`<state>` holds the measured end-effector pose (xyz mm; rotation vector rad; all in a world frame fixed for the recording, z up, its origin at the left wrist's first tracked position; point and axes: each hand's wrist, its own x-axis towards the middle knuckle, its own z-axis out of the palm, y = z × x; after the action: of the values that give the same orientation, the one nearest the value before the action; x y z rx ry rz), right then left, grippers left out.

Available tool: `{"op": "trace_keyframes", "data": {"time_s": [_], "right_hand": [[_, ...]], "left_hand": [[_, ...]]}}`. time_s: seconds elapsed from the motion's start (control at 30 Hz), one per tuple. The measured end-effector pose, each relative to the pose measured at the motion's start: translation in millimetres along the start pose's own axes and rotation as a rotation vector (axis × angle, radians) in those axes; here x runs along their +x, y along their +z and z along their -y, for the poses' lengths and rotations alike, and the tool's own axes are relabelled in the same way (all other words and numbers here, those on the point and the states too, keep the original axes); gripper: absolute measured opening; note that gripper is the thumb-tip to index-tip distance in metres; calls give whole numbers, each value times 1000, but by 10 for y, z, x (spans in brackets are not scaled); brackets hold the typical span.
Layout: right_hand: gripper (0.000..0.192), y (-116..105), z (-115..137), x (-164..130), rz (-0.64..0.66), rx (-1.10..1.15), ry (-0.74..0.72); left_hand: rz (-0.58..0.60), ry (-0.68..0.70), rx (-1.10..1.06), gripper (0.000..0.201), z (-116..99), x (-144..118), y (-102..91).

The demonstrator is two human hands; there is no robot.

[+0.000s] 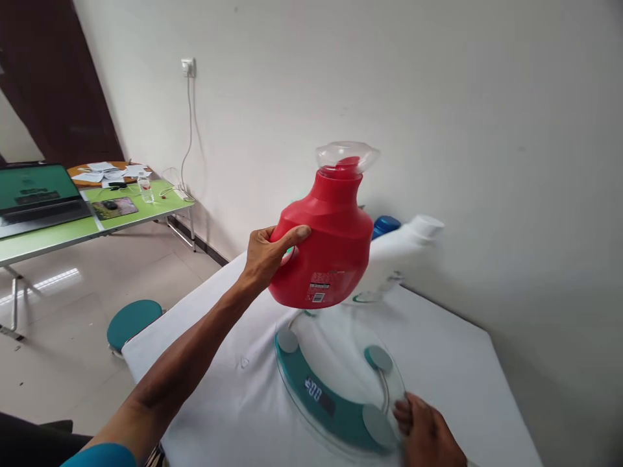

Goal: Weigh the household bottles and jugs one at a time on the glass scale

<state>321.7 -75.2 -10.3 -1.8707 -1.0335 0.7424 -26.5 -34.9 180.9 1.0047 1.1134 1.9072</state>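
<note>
My left hand (272, 256) is wrapped round the handle of a red detergent bottle (328, 246), held upright above the table. A clear cup-like cap (346, 157) sits on the bottle's neck, and a small label with a barcode shows low on its side. Below it is a round glass bathroom scale (324, 415) with teal trim, a lit display reading something like 00, and grey round pads. My right hand (428, 428) has its fingers curled at the scale's right rim, slightly blurred by motion. Behind the red bottle, a white bottle (403, 243) is partly hidden.
A white cloth covers the table (448, 350), which stands against the wall. A blue cap (386, 224) shows behind the white bottle. At left are a teal stool (134, 323) and a green desk (160, 200) with a laptop (41, 194), mouse, water bottle (145, 188) and cables.
</note>
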Motion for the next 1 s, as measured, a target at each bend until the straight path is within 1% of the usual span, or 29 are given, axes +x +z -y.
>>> {"op": "trace_keyframes", "data": {"time_s": [0.1, 0.23, 0.33, 0.43, 0.53, 0.6, 0.8, 0.87, 1.0], "right_hand": [[48, 26, 88, -94, -19, 17, -54], [50, 68, 52, -104, -25, 76, -104], [54, 83, -1, -86, -15, 100, -128], [60, 88, -24, -72, -14, 116, -162], [63, 89, -14, -68, -14, 120, -187], [64, 88, 0, -67, -16, 131, -192], [59, 105, 27, -59, -5, 140, -211], [61, 119, 30, -57, -18, 137, -212], [61, 134, 43, -66, -24, 143, -220]], "left_hand": [[59, -66, -25, 72, 14, -281, 151], [149, -142, -43, 67, 107, -586, 394], [182, -183, -36, 62, 245, -721, 549], [191, -186, -25, 59, 437, -783, 641], [189, -177, 1, 60, 609, -801, 669], [185, -177, 23, 61, 683, -798, 664], [166, -177, 100, 62, 762, -737, 611], [202, -171, 135, 63, 776, -707, 589], [326, -133, 215, 72, 773, -631, 506]]}}
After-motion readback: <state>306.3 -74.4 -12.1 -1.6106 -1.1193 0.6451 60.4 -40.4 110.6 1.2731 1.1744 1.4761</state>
